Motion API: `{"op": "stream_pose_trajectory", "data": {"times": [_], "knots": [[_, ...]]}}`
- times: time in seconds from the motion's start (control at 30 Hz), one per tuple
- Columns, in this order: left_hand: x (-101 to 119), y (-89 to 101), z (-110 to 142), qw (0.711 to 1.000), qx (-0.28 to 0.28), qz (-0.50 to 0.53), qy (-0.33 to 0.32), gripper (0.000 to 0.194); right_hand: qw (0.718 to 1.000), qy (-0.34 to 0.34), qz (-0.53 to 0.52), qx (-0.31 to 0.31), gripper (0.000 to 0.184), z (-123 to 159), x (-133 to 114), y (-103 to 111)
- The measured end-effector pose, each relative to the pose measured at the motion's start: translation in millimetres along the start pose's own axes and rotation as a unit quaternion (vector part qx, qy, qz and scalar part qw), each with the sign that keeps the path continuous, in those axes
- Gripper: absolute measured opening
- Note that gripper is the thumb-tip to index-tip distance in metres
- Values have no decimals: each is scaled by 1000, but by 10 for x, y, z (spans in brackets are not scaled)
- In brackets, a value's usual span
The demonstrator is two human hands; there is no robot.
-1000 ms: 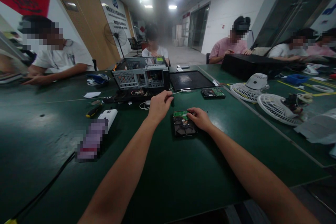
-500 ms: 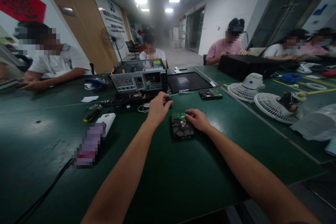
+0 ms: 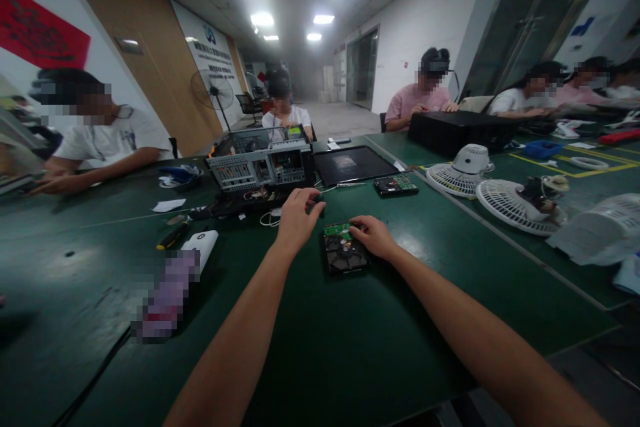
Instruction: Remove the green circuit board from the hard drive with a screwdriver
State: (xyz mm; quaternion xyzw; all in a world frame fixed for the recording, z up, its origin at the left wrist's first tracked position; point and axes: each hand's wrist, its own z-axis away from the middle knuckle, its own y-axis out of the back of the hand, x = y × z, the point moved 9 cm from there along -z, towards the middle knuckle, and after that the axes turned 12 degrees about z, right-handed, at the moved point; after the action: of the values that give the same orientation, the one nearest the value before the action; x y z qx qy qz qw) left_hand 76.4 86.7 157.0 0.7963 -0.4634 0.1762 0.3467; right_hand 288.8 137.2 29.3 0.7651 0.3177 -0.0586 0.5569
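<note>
Seeing nearly everything lower and slightly further left in the frame than half a second ago, probably through head movement, with little change between the hands and the hard drive (image 3: 345, 256). Resting the right hand (image 3: 377, 238) on the drive's right side, with thumb and fingertips bent over the green circuit board (image 3: 336, 230) at its far end; cannot tell whether gripping an edge or only pressing. Holding the left hand (image 3: 297, 223) apart from the drive, to its left and a little further forward, half curled, with thumb and fingers bent toward each other; cannot tell whether pinching anything at the darkened fingertips. Keeping the drive flat on the green table (image 3: 320, 360), board side up, between the hands and partly nearer the body.

Judging from the pose, busy steadying the drive and attending to its board side. Seems to call next for a firm right hand and a careful left-hand approach, sparing the exposed board.

Having a white cable (image 3: 267, 222) just left of the left hand, and an opened computer case (image 3: 260, 172) beyond. Ahead of the right hand, showing a second hard drive (image 3: 396, 187), with a slim metal tool (image 3: 351, 185) to its left. Well left of the left hand, showing a yellow-and-black screwdriver (image 3: 173, 235); well right of the right hand, white fan parts (image 3: 505, 203).
</note>
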Motion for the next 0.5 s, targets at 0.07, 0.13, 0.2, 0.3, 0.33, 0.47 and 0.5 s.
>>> {"op": "stream_pose_trajectory", "data": {"times": [0.07, 0.13, 0.2, 0.3, 0.33, 0.47, 0.5], "knots": [[31, 11, 3, 1000, 3, 1, 0, 22, 1000, 1, 2, 0, 30, 1, -6, 6], [66, 15, 4, 1000, 4, -1, -2, 19, 1000, 1, 3, -1, 29, 3, -11, 11], [89, 12, 1, 1000, 2, -1, -4, 15, 1000, 2, 1, -1, 30, 5, -15, 15], [98, -16, -9, 1000, -11, 7, -4, 13, 1000, 3, -3, -2, 31, 5, -16, 10], [97, -28, -12, 1000, -17, 14, -5, 14, 1000, 2, -4, -3, 31, 4, -14, 6], [90, -65, -11, 999, -32, 37, -7, 18, 1000, -5, -5, 0, 31, -1, 2, -4], [91, -68, -9, 999, -33, 40, -7, 18, 1000, -5, -5, 0, 31, -1, 2, -5]]}}
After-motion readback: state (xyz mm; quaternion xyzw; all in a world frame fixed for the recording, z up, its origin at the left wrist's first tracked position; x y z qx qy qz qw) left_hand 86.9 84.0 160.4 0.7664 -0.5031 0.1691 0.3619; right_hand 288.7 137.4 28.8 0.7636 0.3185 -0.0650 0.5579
